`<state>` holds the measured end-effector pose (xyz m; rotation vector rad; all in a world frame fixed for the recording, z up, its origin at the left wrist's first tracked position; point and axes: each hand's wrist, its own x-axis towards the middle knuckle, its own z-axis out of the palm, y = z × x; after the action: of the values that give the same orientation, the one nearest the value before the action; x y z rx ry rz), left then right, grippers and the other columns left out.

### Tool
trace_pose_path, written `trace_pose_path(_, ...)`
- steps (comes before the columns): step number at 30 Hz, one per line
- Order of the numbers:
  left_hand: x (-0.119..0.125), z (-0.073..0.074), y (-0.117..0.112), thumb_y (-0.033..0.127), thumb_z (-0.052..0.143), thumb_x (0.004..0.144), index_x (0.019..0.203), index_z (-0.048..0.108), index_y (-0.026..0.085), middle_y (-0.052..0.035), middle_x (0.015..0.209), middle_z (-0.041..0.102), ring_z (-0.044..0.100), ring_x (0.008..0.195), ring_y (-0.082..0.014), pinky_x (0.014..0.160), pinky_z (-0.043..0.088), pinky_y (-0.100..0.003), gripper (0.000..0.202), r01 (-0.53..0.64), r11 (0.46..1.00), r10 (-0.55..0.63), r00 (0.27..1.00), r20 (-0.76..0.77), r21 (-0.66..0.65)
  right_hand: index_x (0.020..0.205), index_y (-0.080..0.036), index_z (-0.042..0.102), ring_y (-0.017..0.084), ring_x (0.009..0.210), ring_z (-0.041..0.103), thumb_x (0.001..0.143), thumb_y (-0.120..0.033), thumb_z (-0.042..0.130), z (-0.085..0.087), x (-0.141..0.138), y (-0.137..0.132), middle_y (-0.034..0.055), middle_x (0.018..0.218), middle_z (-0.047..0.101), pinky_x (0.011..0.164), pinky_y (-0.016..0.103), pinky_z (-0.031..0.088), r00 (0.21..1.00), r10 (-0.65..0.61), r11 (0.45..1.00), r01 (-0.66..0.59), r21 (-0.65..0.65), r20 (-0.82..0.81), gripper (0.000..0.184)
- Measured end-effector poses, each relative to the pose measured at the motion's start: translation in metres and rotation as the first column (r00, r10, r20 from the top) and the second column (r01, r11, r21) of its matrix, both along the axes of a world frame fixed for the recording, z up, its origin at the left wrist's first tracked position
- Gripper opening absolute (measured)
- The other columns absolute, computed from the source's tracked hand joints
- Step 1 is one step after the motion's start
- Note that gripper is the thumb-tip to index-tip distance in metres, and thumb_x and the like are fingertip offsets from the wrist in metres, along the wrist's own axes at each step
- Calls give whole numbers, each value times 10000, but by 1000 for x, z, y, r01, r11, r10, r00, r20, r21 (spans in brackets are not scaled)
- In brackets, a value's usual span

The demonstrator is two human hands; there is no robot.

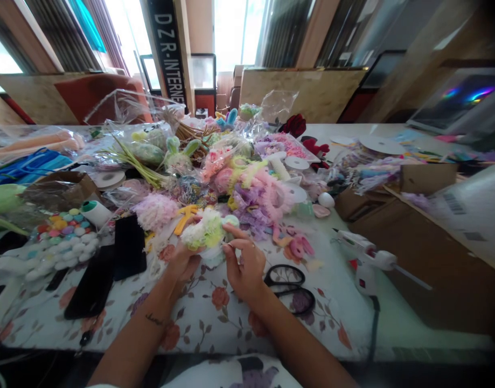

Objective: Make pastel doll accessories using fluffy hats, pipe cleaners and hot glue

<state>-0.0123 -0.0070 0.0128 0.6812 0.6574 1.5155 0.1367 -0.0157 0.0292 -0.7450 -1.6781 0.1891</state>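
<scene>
Frilly white-and-yellow piece [203, 230] sits between the two hands, held up over the near middle of the floral tablecloth [220, 323], just near of the purple ruffles [251, 207]. Left hand [185, 261] grips it from the left, near side; right hand [247, 265] is at its right edge, thumb and fingers bent in, can't tell if pinching or only touching. Key relation: long axis looks roughly left-right, right end slightly farther, so left hand has the nearer end, right hand the farther one. Scissors [288, 284] lie just right of the right wrist, glue gun [366, 252] farther right.
</scene>
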Motion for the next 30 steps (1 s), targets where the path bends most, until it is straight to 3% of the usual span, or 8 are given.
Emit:
trace_pose_path(6,-2,-2,0,130,782,569,1176,560,258,-44,1125,649,623,1040,-227,883,507,-328,659,2,1000,-1,999,-50,29,863,-236,521,190,950,695,898,-143,509,4,-2,-1,79,1052,725,790,310,556,996,-7,987,-8,-161,-90,100)
trace_pose_path(12,-2,-4,1,147,787,599,1187,564,253,-44,1109,659,631,1011,-218,789,520,-278,637,3,1000,-2,998,-63,11,800,-221,539,166,824,689,914,-280,528,3,-4,3,74,1041,718,653,258,547,978,-15,925,-65,-375,-207,129)
trace_pose_path(16,0,-4,4,162,789,627,1190,575,216,-57,1080,681,626,1047,-241,871,517,-328,605,42,997,-42,999,-8,-68,797,-214,563,192,909,686,897,-315,565,-1,2,10,84,1082,707,771,305,553,971,41,883,-146,-445,-237,142)
trace_pose_path(19,-2,-5,9,206,763,684,1142,601,180,-70,1037,703,642,1041,-257,897,523,-362,486,88,972,-70,993,90,-218,912,-220,586,219,1030,656,880,-338,595,-7,12,20,100,1156,673,872,362,539,943,62,870,-211,-446,-326,123)
trace_pose_path(23,-7,-6,16,356,642,826,1117,617,183,-58,980,727,679,976,-245,870,549,-372,339,165,925,-83,967,240,-343,1098,-235,561,233,1121,610,899,-368,567,-9,25,28,110,1202,633,962,427,497,893,-4,880,-210,-425,-450,240)
trace_pose_path(26,-7,-7,17,421,548,890,1161,611,179,-61,995,729,686,966,-235,867,555,-361,368,259,902,-170,948,268,-345,1315,-259,463,267,1309,451,836,-374,654,-7,27,25,112,1420,466,1081,466,385,949,167,873,-269,-406,-268,529)
trace_pose_path(28,-5,-6,16,427,533,901,1198,598,170,-72,1028,722,684,972,-231,879,553,-352,398,300,889,-218,942,257,-345,1406,-268,381,288,1372,360,777,-381,720,-6,26,22,98,1500,366,1123,473,322,944,301,822,-327,-466,-133,723)
trace_pose_path(30,-3,-6,16,412,522,911,1215,592,171,-73,1044,717,683,976,-223,890,549,-337,394,293,888,-214,946,245,-354,1424,-256,372,293,1331,418,761,-403,735,-7,24,21,103,1467,422,1103,467,351,927,355,735,-357,-576,-121,770)
